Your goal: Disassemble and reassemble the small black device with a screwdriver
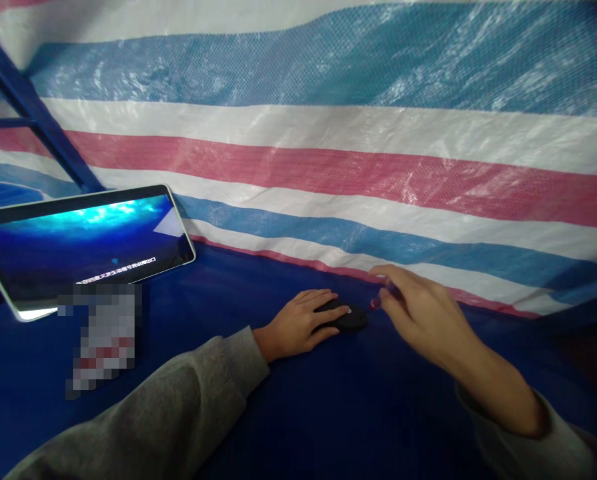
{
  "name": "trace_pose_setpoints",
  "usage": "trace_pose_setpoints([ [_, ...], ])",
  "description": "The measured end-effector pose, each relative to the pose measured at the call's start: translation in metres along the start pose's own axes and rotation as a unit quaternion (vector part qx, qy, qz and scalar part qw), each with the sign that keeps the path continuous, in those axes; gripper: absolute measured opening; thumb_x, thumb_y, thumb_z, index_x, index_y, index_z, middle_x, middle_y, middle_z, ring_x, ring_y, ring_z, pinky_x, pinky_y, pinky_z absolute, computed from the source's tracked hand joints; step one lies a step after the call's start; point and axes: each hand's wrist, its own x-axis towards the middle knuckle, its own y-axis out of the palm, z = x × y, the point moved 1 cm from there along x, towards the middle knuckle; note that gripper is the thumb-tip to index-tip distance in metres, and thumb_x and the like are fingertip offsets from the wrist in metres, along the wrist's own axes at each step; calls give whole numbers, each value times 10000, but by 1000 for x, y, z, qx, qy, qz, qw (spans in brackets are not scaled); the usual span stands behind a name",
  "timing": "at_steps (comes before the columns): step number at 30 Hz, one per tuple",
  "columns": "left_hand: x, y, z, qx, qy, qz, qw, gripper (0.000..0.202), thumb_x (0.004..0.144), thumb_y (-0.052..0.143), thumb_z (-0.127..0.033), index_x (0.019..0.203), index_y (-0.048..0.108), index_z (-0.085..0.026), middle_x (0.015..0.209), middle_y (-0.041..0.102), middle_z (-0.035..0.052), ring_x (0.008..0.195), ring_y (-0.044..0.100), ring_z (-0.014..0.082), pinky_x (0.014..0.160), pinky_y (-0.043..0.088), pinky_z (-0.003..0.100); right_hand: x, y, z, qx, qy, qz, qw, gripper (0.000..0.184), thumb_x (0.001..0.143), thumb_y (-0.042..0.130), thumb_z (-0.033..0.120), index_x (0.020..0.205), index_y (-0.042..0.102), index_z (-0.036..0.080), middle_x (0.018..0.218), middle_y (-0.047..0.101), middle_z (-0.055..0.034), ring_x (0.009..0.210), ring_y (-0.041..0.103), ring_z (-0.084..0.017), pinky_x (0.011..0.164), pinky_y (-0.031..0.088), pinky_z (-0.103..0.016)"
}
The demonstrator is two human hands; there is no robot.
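A small black object (351, 319), rounded like a mouse, lies on the dark blue surface (328, 413). My left hand (298, 323) rests over its left side, fingers curled around it. My right hand (418, 310) hovers just to its right, fingers pinched on a tiny red thing (375, 303) that touches or nearly touches the black object. Both arms wear grey sleeves.
A tablet (85, 243) with a glowing blue screen leans at the left. A striped blue, white and red tarp (378, 153) rises as a wall behind the hands. A dark blue metal beam (33, 107) crosses the upper left. A blurred patch sits below the tablet.
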Motion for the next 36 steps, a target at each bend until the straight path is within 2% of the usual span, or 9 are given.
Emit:
trace_pose_setpoints([
  [2,0,0,0,1,-1,1,1000,436,972,435,-418,1379,455,-261,1427,463,91,1336,418,228,1100,354,431,0,0,0,10,-7,-6,1000,254,903,426,234,1099,584,196,932,729,-57,777,697,-211,692,485,-304],
  [6,0,0,0,1,1,-3,1000,435,973,431,-420,1380,453,-268,1425,467,90,1336,418,230,1100,354,437,0,-1,2,5,11,14,1000,257,940,398,311,1005,620,199,718,711,-31,632,681,-200,606,465,-289],
  [11,1,-2,-1,5,-1,-3,1000,435,975,424,-426,1378,459,-265,1413,479,94,1320,437,234,1092,366,432,1,-2,2,11,-7,-10,1000,245,888,433,242,1057,606,201,907,732,-56,761,697,-209,679,483,-297],
  [16,1,-2,-1,5,3,-5,1000,432,974,427,-419,1378,457,-268,1410,481,94,1317,439,240,1090,369,439,2,-2,1,-4,30,16,999,229,931,416,349,925,605,219,657,683,-4,554,645,-191,560,425,-289],
  [20,0,0,0,4,8,-9,1000,436,973,429,-418,1383,448,-271,1412,477,95,1322,434,241,1086,373,443,2,-3,0,22,3,12,1000,138,886,446,242,905,579,212,813,697,-29,721,666,-197,647,444,-288],
  [22,0,1,0,5,8,-7,1000,436,975,424,-421,1383,448,-270,1416,473,95,1325,430,241,1088,368,447,2,-3,1,18,-2,16,1000,162,902,431,243,928,588,212,806,697,-28,716,667,-196,654,443,-291],
  [26,0,1,0,5,4,-1,1000,433,977,419,-416,1382,449,-266,1423,465,96,1330,423,241,1095,362,447,0,-2,1,7,19,36,999,240,941,415,357,959,610,216,718,701,-23,628,668,-203,608,438,-300],
  [32,1,1,0,3,4,-9,1000,433,978,415,-403,1388,437,-264,1431,451,106,1345,402,261,1095,359,476,5,-3,-2,32,-20,45,998,216,897,423,261,1036,581,214,921,727,-59,741,692,-218,667,478,-315],
  [36,2,1,2,6,-9,-5,1000,434,976,419,-401,1386,441,-259,1436,443,111,1346,397,264,1100,354,472,13,-2,-6,28,-13,68,997,218,926,420,346,956,609,243,715,715,-9,581,675,-209,544,441,-308],
])
